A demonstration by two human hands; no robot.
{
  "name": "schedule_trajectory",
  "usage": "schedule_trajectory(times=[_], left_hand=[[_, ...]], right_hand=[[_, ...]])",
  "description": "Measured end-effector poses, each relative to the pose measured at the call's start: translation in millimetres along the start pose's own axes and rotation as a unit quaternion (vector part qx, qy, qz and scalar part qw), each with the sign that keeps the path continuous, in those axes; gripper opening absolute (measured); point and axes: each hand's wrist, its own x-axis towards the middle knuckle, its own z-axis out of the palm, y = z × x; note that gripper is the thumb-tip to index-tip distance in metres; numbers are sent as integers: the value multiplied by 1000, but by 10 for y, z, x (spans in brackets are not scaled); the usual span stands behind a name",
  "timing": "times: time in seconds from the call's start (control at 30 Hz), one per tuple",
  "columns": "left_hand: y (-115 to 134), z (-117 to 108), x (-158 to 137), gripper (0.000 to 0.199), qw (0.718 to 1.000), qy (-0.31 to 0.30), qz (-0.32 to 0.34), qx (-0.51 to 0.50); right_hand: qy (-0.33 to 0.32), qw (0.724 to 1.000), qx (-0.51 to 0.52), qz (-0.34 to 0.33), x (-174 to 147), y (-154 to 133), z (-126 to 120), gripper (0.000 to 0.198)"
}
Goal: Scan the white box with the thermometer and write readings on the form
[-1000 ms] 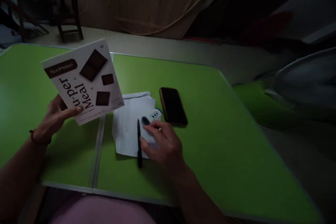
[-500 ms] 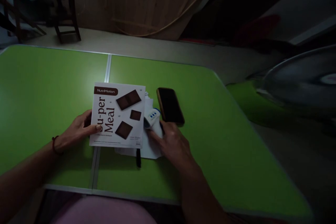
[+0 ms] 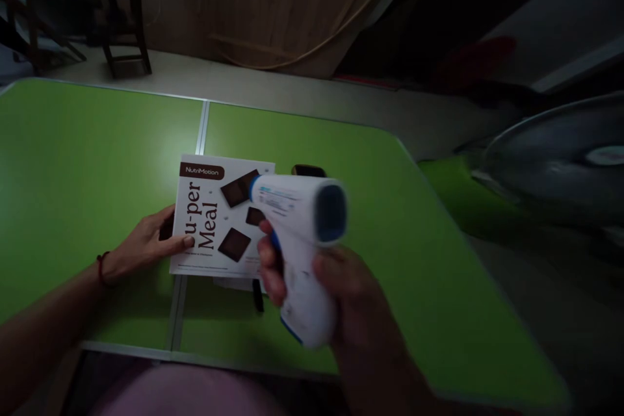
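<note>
My left hand (image 3: 146, 244) grips the left side of a white box (image 3: 205, 208) printed "NutriMotion" and "Meal", its thumb on the front and its other fingers hidden behind. Wrapped round the handle of a white and blue infrared thermometer (image 3: 302, 253) is my right hand (image 3: 346, 286), with fingers near the trigger. The thermometer is raised, its blue-ringed nose pointing left over the box's right part and its dark screen facing me. Below the box, a bit of white paper (image 3: 234, 284) and a black pen-like thing (image 3: 257, 296) stick out.
A phone (image 3: 309, 171) lies on the green table (image 3: 414, 286), mostly hidden behind the thermometer. A metal strip (image 3: 178, 318) divides the tabletop. Beyond stands a dark wooden chair (image 3: 127, 32); at the right is a large fan (image 3: 560, 149).
My right hand has lifted the thermometer off the papers, up and towards me, its nose now turned left over the box. The box has shifted slightly right in view.
</note>
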Motion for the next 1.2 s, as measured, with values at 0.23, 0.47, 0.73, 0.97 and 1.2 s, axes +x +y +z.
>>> schedule_trajectory(times=[0.23,0.47,0.73,0.97,1.2], left_hand=[[12,3,9,49,1000,-15,-2,-21],[-11,-9,10,49,1000,-24,-2,-16],[19,-8,15,48,1000,-22,0,-9],[24,-10,2,49,1000,-25,-7,-5],[34,-26,8,40,1000,-24,-7,-2]], right_hand=[[36,999,32,3,202,234,135,38],[48,997,49,25,176,271,171,40],[33,999,24,27,171,330,172,39],[40,999,15,27,166,331,167,38],[44,999,-6,24,170,348,169,37]])
